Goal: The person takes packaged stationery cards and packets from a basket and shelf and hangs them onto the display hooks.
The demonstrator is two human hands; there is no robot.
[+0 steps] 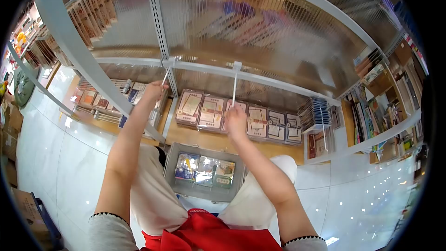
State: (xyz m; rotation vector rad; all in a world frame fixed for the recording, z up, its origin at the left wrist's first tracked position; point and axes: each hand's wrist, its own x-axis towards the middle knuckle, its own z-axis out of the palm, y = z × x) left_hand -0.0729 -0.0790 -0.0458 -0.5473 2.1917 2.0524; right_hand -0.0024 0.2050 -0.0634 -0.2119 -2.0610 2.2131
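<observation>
Grey sleeves (111, 232), red apron (211, 234), cream trousers (155, 197)

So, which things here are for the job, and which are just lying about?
Seems for the job:
thin white rod at the left hand
matching white rod in the right hand
long white metal rail
grey plastic bin, perhaps

Probably just lying about:
brown cardboard box
dark green bundle

Display hooks (234, 88), metal racking (160, 30) and rows of packaged goods (211, 113) show a shop.
</observation>
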